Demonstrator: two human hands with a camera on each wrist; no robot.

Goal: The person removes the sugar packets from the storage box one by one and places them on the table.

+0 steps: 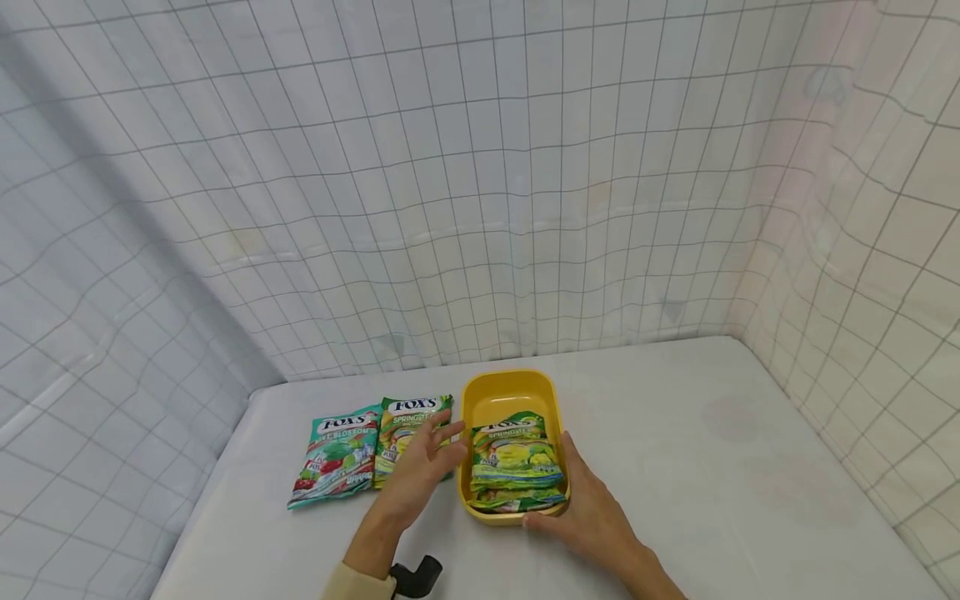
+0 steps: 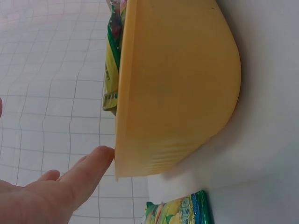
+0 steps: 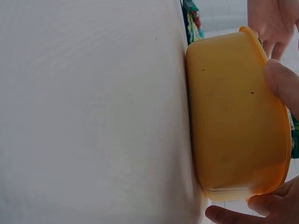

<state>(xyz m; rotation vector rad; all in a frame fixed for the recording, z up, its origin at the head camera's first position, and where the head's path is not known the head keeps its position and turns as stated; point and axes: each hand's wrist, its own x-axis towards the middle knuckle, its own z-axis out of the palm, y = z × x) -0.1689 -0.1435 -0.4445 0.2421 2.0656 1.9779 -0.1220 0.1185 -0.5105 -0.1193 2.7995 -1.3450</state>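
Observation:
A yellow plastic tub (image 1: 504, 403) sits on the white table with stacked green-and-yellow Fox's Spring Tea candy bags (image 1: 516, 454) inside its near part. At its near right corner my right hand (image 1: 592, 515) holds the tub, thumb at the front rim and fingers along the right side. My left hand (image 1: 420, 473) is at the left side with spread fingers, and in the left wrist view a fingertip (image 2: 105, 151) touches the rim. Partly behind this hand lies another Spring Tea bag (image 1: 412, 408).
Left of that bag lies a teal Fox's candy bag (image 1: 341, 454) with red fruit printed on it. White sheeting with a grid of dark lines (image 1: 525, 208) hangs behind the table (image 1: 712, 467) and along both sides.

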